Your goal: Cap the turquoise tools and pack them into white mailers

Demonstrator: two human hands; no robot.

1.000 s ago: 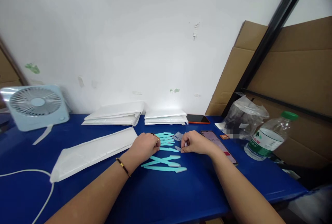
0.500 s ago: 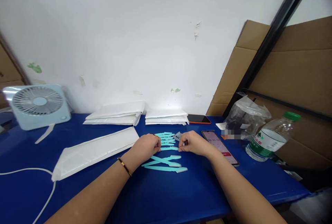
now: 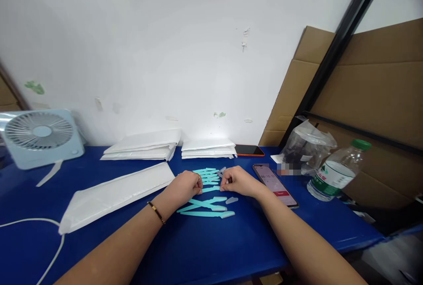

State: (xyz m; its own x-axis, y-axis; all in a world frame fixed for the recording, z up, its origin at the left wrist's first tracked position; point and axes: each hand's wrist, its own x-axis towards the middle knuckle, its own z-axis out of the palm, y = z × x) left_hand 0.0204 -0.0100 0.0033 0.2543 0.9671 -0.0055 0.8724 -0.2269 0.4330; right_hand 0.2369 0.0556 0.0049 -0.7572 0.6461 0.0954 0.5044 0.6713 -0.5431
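While resting low on the glossy blue tabletop (image 3: 211, 249), pinching one slim turquoise plastic stick (image 3: 211, 189) from both ends.

At its left end, left hand (image 3: 183, 188): fingers curled in tight, thumb and forefinger closed on the tip, thin dark-and-gold bracelet (image 3: 157, 212) at the wrist. At its right end, right hand (image 3: 238, 181): fingertips drawn narrowly together, whether on the stick itself or on a small cap too small to tell.

Just behind the held stick, between the two hands, a loose heap of turquoise sticks (image 3: 206, 173). Just in front, three further turquoise sticks (image 3: 205, 208), two crossed and one straight beneath. Beside those, a small grey translucent cap (image 3: 231, 200), apart from the right hand.

Left of the hands, a long white padded envelope (image 3: 115, 194) lying flat; by the wall, two stacks of white envelopes (image 3: 142, 146). Far left, a pale blue square desk fan (image 3: 39, 137) and a white cable (image 3: 20, 222).

Right of the right hand, a lit smartphone (image 3: 276, 183) face up; farther back, a dark smartphone with an orange rim (image 3: 249, 149). Beyond, a crumpled clear plastic bag (image 3: 307, 146) and a green-capped clear water bottle (image 3: 333, 172), before brown cardboard sheets (image 3: 363, 100).
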